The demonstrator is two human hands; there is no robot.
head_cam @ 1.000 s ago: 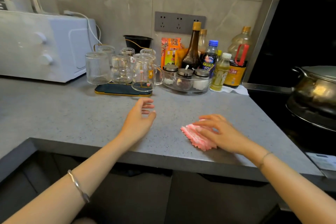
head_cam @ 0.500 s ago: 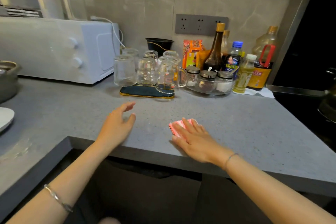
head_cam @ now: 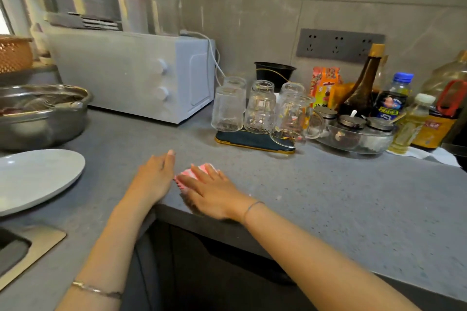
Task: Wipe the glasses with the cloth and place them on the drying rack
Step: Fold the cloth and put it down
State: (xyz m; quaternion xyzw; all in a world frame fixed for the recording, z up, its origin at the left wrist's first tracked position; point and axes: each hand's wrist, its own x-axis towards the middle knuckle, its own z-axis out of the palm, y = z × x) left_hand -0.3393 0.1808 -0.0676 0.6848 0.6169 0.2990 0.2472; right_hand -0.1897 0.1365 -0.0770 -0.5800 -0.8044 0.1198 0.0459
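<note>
Several glasses stand where grey counter meets tiled wall.

Tabletop, rear: glasses upturned on a tray, microwave to the left, dish of jars to the right, bottles behind the dish. Front edge: cloth under the right hand, left hand just left of it. Far left: plate, basin behind it.
</note>
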